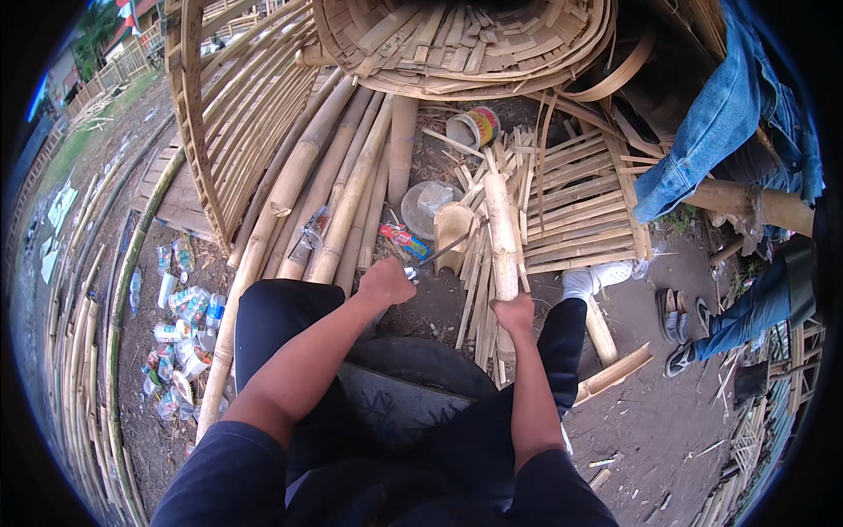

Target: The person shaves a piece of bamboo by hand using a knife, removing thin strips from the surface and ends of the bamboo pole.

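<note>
My left hand (387,284) is closed around the handle of a long knife. The knife's dark narrow blade (450,245) slants up to the right, its tip close to a split bamboo piece (503,230). My right hand (513,314) grips the lower end of that bamboo piece, which stands roughly lengthwise in front of me. Behind and below it lies a pile of thin bamboo strips (474,294). A short, hollow bamboo half (452,230) rests just left of the pile, beyond the blade.
Long bamboo poles (303,167) lie to the left, beside a slatted bamboo panel (263,114). Woven basketwork (465,83) stands at the top, a slatted rack (580,202) to the right. Plastic litter (186,325) lies left. A person in jeans (746,312) stands far right, near shoes (673,314).
</note>
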The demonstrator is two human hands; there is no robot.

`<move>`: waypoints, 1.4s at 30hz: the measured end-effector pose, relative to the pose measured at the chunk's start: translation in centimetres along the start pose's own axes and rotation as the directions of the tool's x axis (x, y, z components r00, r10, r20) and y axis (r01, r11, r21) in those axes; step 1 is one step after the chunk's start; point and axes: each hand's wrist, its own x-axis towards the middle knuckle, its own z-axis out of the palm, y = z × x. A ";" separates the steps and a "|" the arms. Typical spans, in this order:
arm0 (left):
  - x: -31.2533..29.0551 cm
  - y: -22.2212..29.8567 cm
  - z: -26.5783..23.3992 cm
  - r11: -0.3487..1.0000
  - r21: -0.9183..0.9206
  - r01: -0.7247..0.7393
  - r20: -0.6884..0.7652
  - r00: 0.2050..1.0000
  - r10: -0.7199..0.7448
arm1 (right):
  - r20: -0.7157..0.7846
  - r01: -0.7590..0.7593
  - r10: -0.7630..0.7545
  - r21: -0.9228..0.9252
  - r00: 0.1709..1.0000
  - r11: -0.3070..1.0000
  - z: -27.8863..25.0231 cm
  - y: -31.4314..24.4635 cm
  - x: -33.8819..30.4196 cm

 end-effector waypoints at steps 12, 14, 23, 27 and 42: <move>2.0 -0.4 2.4 0.998 -0.054 0.043 0.010 0.999 -0.042 | -0.600 0.655 -0.362 0.389 0.713 0.648 -11.8 -8.6 -2.0; 2.4 0.1 2.3 0.998 -0.049 0.026 0.013 1.000 -0.025 | -0.571 0.613 -0.311 0.468 0.760 0.637 -7.8 -5.6 -0.1; 2.4 -0.4 3.8 0.999 -0.034 0.021 0.057 0.998 -0.019 | -0.081 0.242 -0.242 -0.011 0.967 0.970 -7.7 -4.0 0.0; 2.7 -1.4 4.4 0.997 -0.071 0.040 0.040 0.998 -0.038 | -0.357 0.525 -0.431 0.229 0.829 0.819 -13.7 -10.5 -1.5; 2.6 -1.9 5.7 0.997 -0.071 0.035 0.015 0.999 -0.034 | -0.181 0.368 -0.352 0.059 0.918 0.928 -7.6 -6.2 0.6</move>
